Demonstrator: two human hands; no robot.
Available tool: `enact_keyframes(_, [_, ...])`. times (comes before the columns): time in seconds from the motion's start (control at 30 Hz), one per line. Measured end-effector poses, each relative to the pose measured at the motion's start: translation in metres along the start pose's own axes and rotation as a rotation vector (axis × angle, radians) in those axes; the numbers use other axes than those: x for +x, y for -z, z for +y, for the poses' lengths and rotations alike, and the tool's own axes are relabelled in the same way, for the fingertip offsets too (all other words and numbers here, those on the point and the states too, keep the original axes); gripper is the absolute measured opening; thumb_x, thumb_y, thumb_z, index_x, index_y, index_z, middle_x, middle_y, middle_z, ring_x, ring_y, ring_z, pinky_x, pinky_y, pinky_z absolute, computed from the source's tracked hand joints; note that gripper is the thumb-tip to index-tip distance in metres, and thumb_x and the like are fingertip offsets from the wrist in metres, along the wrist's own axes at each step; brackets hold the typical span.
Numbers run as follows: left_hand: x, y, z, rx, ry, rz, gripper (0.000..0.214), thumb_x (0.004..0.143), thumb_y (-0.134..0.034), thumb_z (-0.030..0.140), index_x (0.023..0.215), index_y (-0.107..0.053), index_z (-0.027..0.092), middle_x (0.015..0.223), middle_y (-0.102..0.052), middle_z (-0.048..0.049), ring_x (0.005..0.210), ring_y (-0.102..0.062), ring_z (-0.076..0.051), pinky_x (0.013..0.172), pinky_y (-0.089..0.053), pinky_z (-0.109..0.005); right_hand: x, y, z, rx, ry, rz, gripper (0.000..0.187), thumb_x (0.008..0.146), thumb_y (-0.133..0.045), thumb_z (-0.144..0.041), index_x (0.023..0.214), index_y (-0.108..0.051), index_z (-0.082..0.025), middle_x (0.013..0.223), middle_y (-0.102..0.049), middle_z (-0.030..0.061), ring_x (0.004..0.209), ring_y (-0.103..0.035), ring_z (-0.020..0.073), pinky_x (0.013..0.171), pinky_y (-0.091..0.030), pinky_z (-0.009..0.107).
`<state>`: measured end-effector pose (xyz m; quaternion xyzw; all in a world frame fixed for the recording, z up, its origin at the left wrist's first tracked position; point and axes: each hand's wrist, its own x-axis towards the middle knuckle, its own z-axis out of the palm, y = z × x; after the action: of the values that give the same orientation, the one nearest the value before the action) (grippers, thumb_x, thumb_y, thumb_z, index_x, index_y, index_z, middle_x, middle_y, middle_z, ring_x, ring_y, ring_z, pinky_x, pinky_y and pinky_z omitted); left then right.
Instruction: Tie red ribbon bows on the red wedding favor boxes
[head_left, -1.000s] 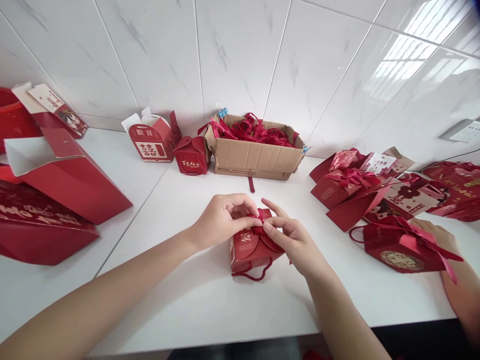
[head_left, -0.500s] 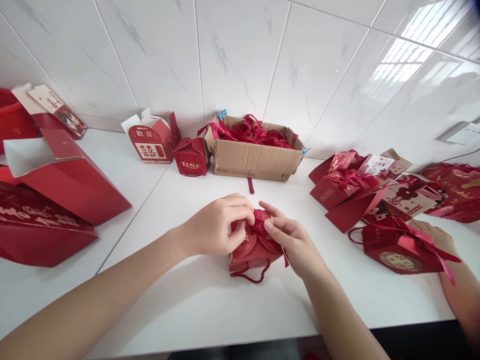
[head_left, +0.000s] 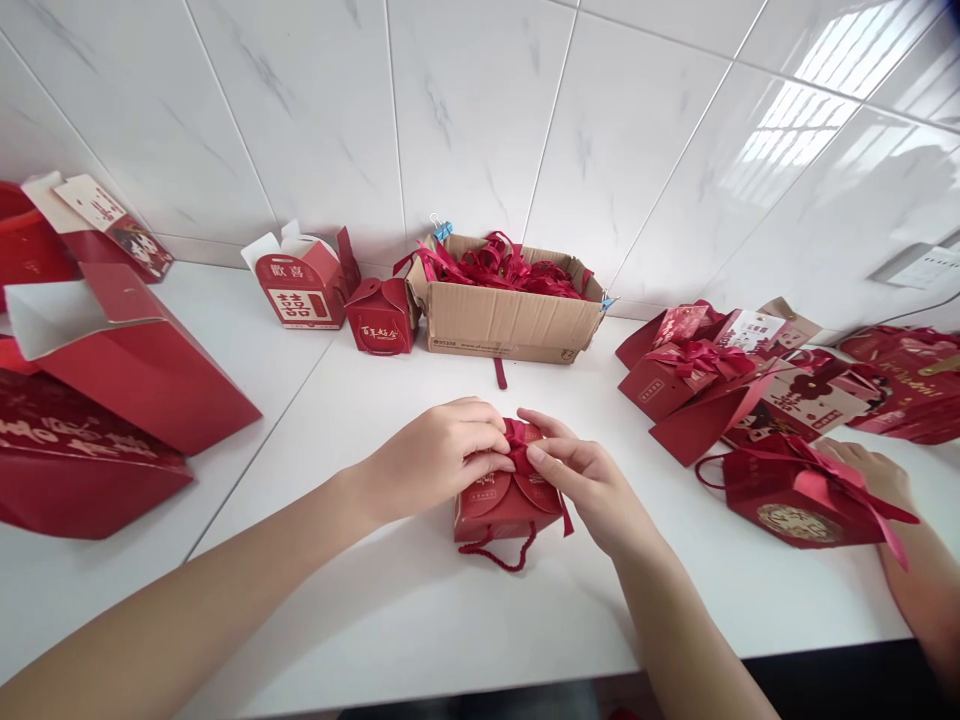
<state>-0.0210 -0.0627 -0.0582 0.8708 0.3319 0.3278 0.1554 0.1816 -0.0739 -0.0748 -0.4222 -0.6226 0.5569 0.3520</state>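
Note:
A small red gift box [head_left: 501, 507] with a cord handle stands on the white counter [head_left: 420, 610] in front of me. A dark red ribbon [head_left: 517, 440] sits on its top. My left hand [head_left: 435, 460] is closed, its fingertips pinching the ribbon from the left. From the right, my right hand [head_left: 581, 475] pinches the same ribbon with thumb and forefinger. The two hands meet over the box's top flaps.
A cardboard box [head_left: 510, 315] full of red ribbons stands at the back, with two red gift boxes [head_left: 307, 285] left of it. Large red bags [head_left: 112, 350] lie at left. Red boxes pile up at right, where another person's hand [head_left: 874, 475] rests behind a red box [head_left: 795, 495].
My hands have drawn closer together over the ribbon and dropped slightly onto the box top. The box has turned a little under them.

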Motion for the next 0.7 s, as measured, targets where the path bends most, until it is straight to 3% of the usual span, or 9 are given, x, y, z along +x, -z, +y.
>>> enact_keyframes(0.13, [-0.001,0.000,0.001,0.014,-0.005,0.013,0.014,0.086,-0.058,0.013,0.077,-0.068,0.015,0.084,-0.068,-0.0037,0.080,-0.061,-0.014,0.073,-0.050,-0.023,-0.001,0.003,-0.001,-0.003,-0.007,-0.011,0.025,0.088,-0.058,-0.046,0.091,-0.076,-0.029,0.140,-0.050,0.0023,0.142,-0.027,0.0227,0.110,-0.036,0.039])
enact_keyframes(0.23, [0.000,0.002,0.001,0.017,0.008,0.009,0.015,0.087,-0.055,0.012,0.079,-0.067,0.016,0.086,-0.068,-0.0041,0.082,-0.062,-0.014,0.074,-0.051,-0.024,-0.001,0.006,0.000,-0.043,0.005,0.004,0.028,0.089,-0.055,-0.048,0.088,-0.074,-0.026,0.136,-0.053,0.0030,0.135,-0.038,0.0239,0.107,-0.038,0.039])
enact_keyframes(0.37, [0.002,0.007,-0.009,-0.010,0.001,-0.032,0.016,0.087,-0.053,0.012,0.081,-0.066,0.016,0.091,-0.068,-0.0050,0.084,-0.062,-0.014,0.075,-0.050,-0.024,0.000,0.012,0.004,-0.169,-0.003,0.110,0.029,0.088,-0.054,-0.048,0.080,-0.059,-0.021,0.124,-0.060,0.0056,0.098,-0.063,0.0201,0.086,-0.049,0.037])
enact_keyframes(0.5, [0.003,0.011,-0.020,-0.047,-0.044,-0.051,0.015,0.087,-0.053,0.012,0.086,-0.067,0.017,0.095,-0.069,-0.0055,0.083,-0.064,-0.013,0.074,-0.051,-0.023,0.002,0.013,0.009,-0.279,-0.050,0.162,0.031,0.088,-0.051,-0.052,0.083,-0.051,-0.022,0.088,-0.066,0.0031,0.066,-0.059,0.0147,0.061,-0.048,0.031])
enact_keyframes(0.57, [0.004,0.012,-0.023,-0.069,-0.066,-0.047,0.014,0.086,-0.054,0.013,0.085,-0.068,0.017,0.094,-0.070,-0.0054,0.081,-0.064,-0.013,0.074,-0.051,-0.022,0.004,0.011,0.012,-0.356,-0.009,0.205,0.029,0.089,-0.050,-0.051,0.090,-0.054,-0.022,0.082,-0.064,0.0025,0.068,-0.059,0.0161,0.061,-0.048,0.031])
enact_keyframes(0.63, [0.004,0.012,-0.024,-0.086,-0.072,-0.041,0.014,0.086,-0.055,0.013,0.084,-0.068,0.018,0.093,-0.070,-0.0053,0.081,-0.065,-0.013,0.074,-0.052,-0.023,0.006,0.009,0.014,-0.429,0.098,0.262,0.028,0.089,-0.052,-0.047,0.103,-0.057,-0.023,0.099,-0.065,0.0059,0.086,-0.062,0.0196,0.074,-0.051,0.035])
enact_keyframes(0.7, [0.005,0.012,-0.025,-0.096,-0.072,-0.032,0.014,0.086,-0.056,0.014,0.084,-0.069,0.018,0.093,-0.071,-0.0052,0.082,-0.066,-0.014,0.075,-0.053,-0.024,0.008,0.008,0.015,-0.434,0.183,0.236,0.030,0.089,-0.053,-0.043,0.113,-0.058,-0.025,0.116,-0.062,0.0075,0.106,-0.059,0.0221,0.088,-0.050,0.038])
